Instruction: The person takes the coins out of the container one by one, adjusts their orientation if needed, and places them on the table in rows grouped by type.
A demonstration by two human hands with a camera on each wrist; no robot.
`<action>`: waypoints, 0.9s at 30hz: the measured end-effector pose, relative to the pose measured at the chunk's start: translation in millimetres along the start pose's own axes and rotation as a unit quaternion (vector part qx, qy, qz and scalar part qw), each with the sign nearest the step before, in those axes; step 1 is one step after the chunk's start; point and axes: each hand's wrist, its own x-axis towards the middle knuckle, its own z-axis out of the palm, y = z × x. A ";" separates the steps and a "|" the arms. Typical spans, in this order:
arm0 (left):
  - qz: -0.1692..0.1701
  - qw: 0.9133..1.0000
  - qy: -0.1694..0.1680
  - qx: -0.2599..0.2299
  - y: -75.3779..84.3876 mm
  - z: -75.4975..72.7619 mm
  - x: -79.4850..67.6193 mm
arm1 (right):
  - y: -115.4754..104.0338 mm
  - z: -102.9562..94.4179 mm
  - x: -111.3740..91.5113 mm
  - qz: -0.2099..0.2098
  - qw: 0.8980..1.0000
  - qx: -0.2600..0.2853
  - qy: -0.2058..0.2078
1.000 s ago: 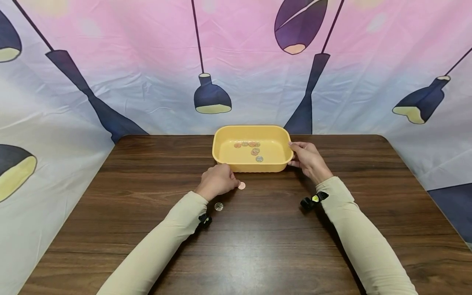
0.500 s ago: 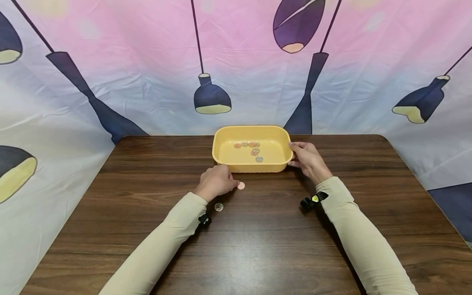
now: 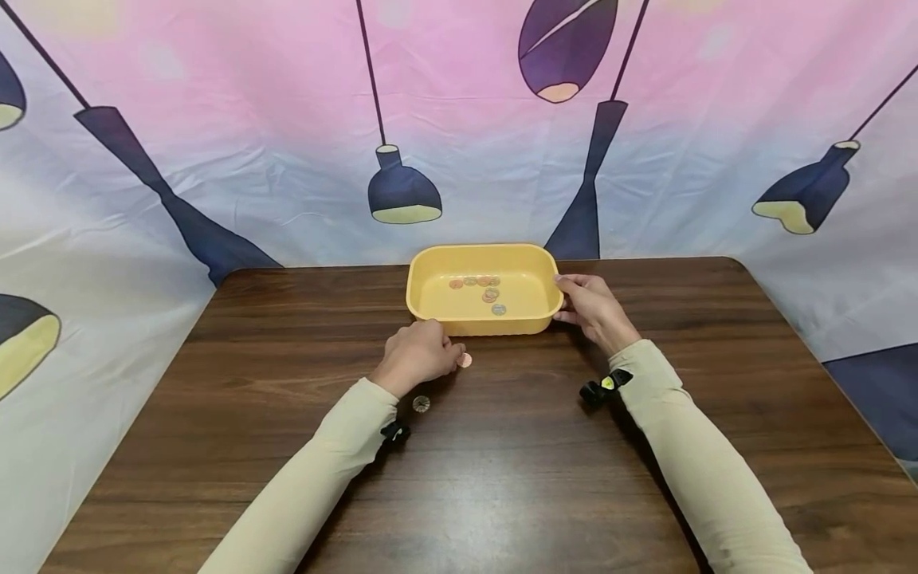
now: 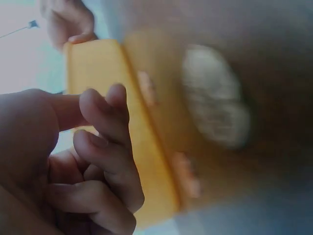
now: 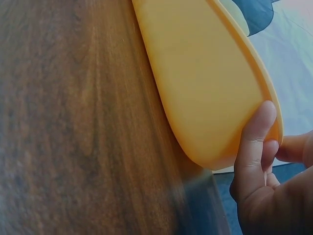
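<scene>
A yellow plastic tub (image 3: pixel 486 327) stands at the table's back edge with several copper and silver coins (image 3: pixel 491 295) inside. My right hand (image 3: pixel 594 309) grips its right end, thumb over the rim in the right wrist view. In front of the tub, my left hand (image 3: pixel 418 355) is low over the table with curled fingers, fingertips right at a copper coin (image 3: pixel 465 360). No object shows between those fingers (image 4: pixel 111 117) in the left wrist view. A silver coin (image 3: pixel 421 404) lies near the left wrist. Another copper coin (image 4: pixel 187 175) shows in the left wrist view, hidden in the head view.
The dark wooden table (image 3: pixel 502 462) extends to the front and both sides. Directly behind it hangs a cloth backdrop (image 3: pixel 301 175) printed with lamps. A black wrist strap with camera (image 3: pixel 606 387) sits on the right sleeve.
The whole head view has shifted slightly left. My left fingertips cover a little more of the copper coin. My right hand keeps its grip on the tub, and the loose coins lie still.
</scene>
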 end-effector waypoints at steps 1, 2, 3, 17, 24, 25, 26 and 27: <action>0.003 1.000 -0.004 -0.004 5.3 -6.7 -6.1 | -0.4 0.6 0.6 0.000 1.000 0.000 -0.002; 0.012 1.000 -0.004 -0.004 8.3 -11.2 -9.7 | -0.9 0.8 0.8 0.000 1.000 0.002 -0.005; 0.021 1.000 -0.002 -0.006 11.5 -16.0 -12.4 | -1.5 0.8 0.9 0.001 1.000 0.004 -0.007; 0.098 0.985 0.090 -0.110 26.5 -50.8 12.6 | -5.2 -2.2 0.6 0.008 1.000 0.000 -0.011; 0.112 0.984 0.076 -0.114 32.2 -40.1 48.6 | -2.7 -2.1 0.8 0.017 1.000 -0.014 -0.009; 0.109 0.985 0.073 -0.115 33.9 -38.7 52.7 | -2.5 -2.2 0.7 0.017 1.000 -0.015 -0.010; 0.106 0.985 0.070 -0.115 35.6 -37.5 56.6 | -2.4 -2.2 0.6 0.017 1.000 -0.016 -0.010; 0.103 0.986 0.066 -0.115 37.3 -36.3 60.1 | -2.3 -2.3 0.6 0.016 1.000 -0.016 -0.011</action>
